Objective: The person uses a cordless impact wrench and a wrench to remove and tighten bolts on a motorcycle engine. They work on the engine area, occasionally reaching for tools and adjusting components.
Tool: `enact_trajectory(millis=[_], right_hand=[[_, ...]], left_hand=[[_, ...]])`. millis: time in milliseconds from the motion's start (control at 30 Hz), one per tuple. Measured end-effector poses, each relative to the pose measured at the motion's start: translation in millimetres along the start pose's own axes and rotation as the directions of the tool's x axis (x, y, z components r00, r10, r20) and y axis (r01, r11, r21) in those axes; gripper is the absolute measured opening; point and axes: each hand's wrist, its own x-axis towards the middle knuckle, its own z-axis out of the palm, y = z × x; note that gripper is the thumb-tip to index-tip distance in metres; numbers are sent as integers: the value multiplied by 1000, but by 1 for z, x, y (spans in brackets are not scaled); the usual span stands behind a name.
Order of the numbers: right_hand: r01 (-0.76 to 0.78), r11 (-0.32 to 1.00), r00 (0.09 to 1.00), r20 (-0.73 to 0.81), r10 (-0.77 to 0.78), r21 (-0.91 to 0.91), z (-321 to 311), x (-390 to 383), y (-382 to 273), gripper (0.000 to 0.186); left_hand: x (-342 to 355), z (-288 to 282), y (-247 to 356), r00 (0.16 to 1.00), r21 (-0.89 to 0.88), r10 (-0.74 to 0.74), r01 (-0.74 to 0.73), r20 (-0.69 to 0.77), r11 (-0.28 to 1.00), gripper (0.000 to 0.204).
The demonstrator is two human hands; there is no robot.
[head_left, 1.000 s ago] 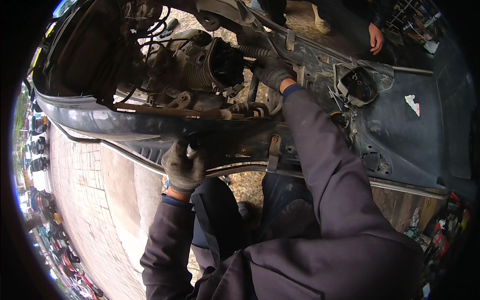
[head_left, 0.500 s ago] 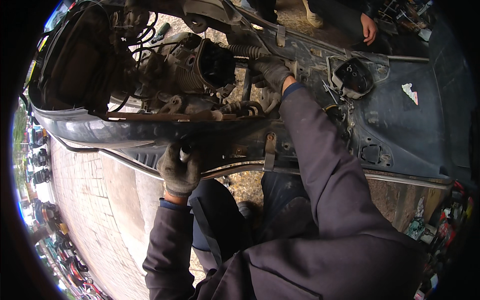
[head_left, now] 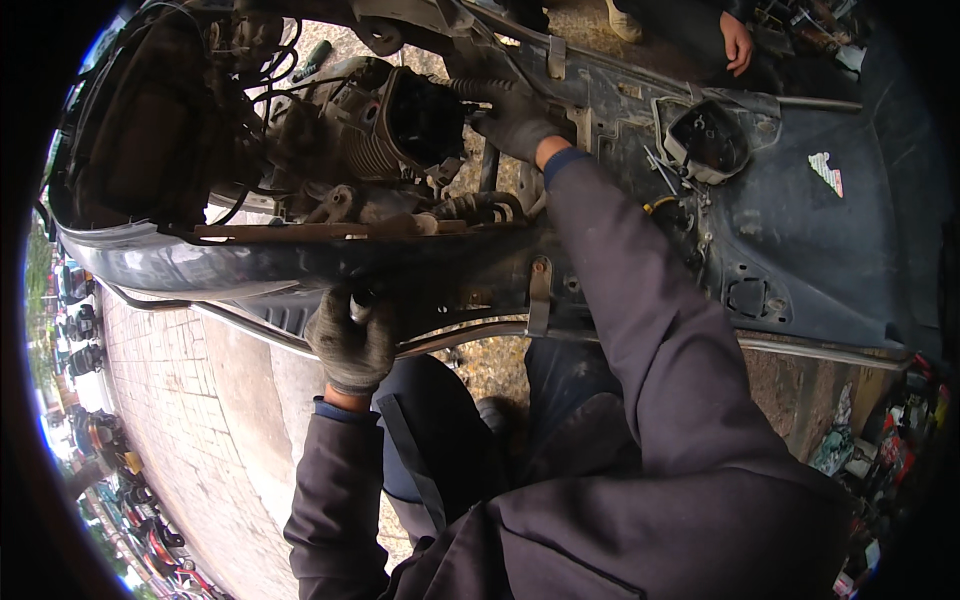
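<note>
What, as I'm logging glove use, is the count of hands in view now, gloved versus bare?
Gloved: 2, the wearer's left hand and right hand
Bare: 1, another person's hand at upper right
Total: 3

Matt knitted cloth covers both hands (head_left: 350, 345); the finned engine (head_left: 368, 158) shows dull, rough metal; the long side panel (head_left: 290, 264) looks like smooth, glossy plastic; the broad floor panel (head_left: 775, 215), scuffed matt plastic.

Engine (head_left: 368, 155) at left, housing (head_left: 708, 175) on the panel (head_left: 790, 215) to its right, parked vehicles (head_left: 82, 322) at far left.
</note>
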Motion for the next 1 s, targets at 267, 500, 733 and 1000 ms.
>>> enact_trajectory(millis=[267,500,733,1000], right_hand=[[-118,844,975,102,200,-523,12,-2,-5,39],[-83,981,995,33,90,-177,-2,-10,-7,40],[161,952,983,50,-179,259,-14,23,-16,30],[174,982,984,58,-171,-69,-19,31,-38,27]], left_hand=[[1,0,1,1000,-4,11,-11,-6,1000,24],[1,0,2,1000,-3,-1,1,1,1000,22],[1,1,3,1000,-9,23,-24,-12,1000,18],[2,-1,3,1000,37,24,-23,-16,999,21]])
